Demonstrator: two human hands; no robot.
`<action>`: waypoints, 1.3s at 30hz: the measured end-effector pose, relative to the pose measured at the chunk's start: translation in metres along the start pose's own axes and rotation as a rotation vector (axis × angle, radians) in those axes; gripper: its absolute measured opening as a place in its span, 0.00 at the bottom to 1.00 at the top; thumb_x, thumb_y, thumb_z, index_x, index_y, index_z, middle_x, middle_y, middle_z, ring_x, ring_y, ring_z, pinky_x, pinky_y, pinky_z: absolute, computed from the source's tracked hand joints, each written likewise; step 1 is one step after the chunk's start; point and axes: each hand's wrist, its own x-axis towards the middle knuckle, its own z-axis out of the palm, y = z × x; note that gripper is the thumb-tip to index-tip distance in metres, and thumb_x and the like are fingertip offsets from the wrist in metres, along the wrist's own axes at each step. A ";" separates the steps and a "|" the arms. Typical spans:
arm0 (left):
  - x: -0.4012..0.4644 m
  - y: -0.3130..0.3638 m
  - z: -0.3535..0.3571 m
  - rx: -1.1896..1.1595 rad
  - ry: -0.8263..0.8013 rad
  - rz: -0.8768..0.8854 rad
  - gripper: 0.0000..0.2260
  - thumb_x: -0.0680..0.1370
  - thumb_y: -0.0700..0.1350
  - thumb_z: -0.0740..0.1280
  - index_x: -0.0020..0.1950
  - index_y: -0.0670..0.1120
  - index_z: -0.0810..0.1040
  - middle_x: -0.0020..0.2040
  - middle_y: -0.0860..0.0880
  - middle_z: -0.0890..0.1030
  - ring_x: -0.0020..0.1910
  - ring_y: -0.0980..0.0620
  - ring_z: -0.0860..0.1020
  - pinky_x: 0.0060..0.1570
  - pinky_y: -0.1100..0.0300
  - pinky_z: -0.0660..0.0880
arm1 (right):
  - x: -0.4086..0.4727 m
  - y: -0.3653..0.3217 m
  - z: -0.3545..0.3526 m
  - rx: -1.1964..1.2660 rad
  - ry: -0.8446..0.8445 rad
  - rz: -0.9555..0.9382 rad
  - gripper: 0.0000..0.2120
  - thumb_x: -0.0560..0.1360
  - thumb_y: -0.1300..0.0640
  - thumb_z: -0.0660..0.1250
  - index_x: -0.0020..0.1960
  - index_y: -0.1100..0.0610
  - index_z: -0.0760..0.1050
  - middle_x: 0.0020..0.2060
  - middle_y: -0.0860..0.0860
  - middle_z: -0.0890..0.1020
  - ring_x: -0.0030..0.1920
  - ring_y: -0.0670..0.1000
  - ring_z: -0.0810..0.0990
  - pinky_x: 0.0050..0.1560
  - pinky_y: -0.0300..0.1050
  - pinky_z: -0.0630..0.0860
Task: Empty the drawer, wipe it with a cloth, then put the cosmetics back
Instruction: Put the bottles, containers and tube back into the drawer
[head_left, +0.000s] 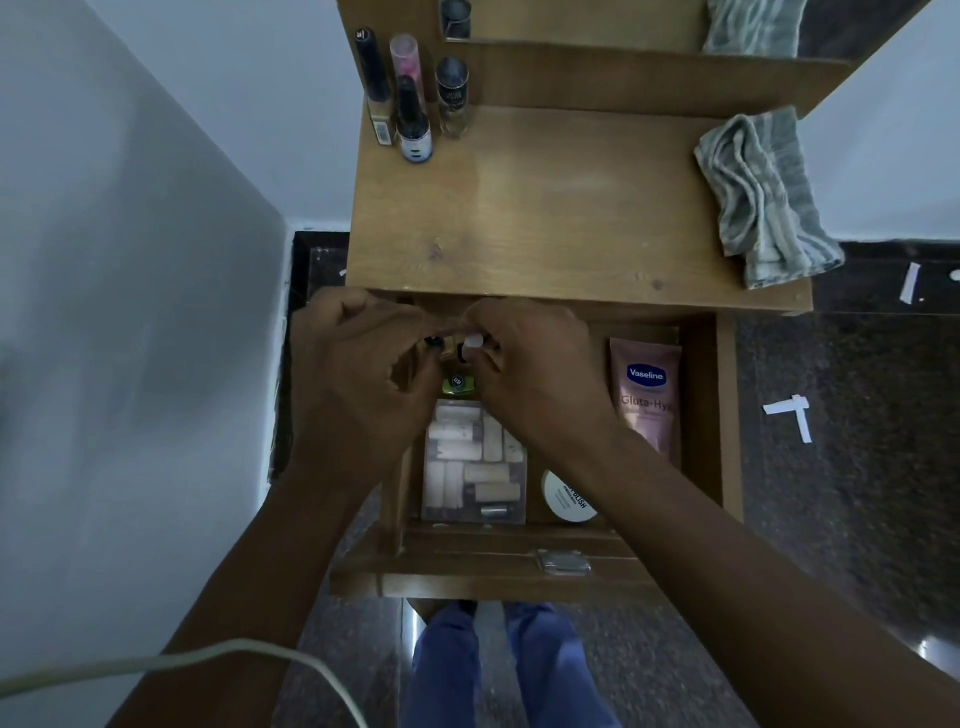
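Both hands at back of open brown wooden drawer (706, 415). Left hand (358, 384) and right hand (540, 374) curled around small dark- and white-capped bottles (470, 345); exact grip unclear. Striped grey-green cloth (763, 202) lying on wooden bench (545, 208), well apart from hands.

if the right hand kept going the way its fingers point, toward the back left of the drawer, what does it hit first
Probably the small bottles it is already pinching with the left hand; depth is unclear, but nothing else shows ahead of the right hand.
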 end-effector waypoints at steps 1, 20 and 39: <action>-0.001 0.000 0.001 0.012 -0.003 -0.010 0.12 0.72 0.37 0.79 0.55 0.45 0.88 0.48 0.49 0.87 0.52 0.43 0.78 0.54 0.58 0.65 | 0.001 0.001 0.003 -0.015 -0.017 0.002 0.05 0.71 0.64 0.70 0.44 0.55 0.80 0.39 0.50 0.83 0.41 0.54 0.81 0.39 0.54 0.78; -0.012 -0.006 0.016 0.037 -0.087 -0.058 0.08 0.75 0.45 0.74 0.54 0.53 0.86 0.49 0.55 0.87 0.53 0.44 0.76 0.50 0.54 0.61 | 0.000 -0.004 0.013 -0.077 -0.067 0.019 0.12 0.64 0.70 0.75 0.44 0.57 0.82 0.39 0.55 0.83 0.39 0.60 0.83 0.38 0.42 0.69; 0.134 -0.003 0.002 -0.017 0.348 -0.078 0.15 0.80 0.52 0.71 0.63 0.47 0.84 0.61 0.42 0.79 0.57 0.45 0.80 0.49 0.46 0.82 | 0.139 -0.013 -0.047 -0.100 0.324 -0.124 0.15 0.74 0.56 0.71 0.60 0.58 0.78 0.48 0.54 0.82 0.46 0.53 0.80 0.40 0.46 0.72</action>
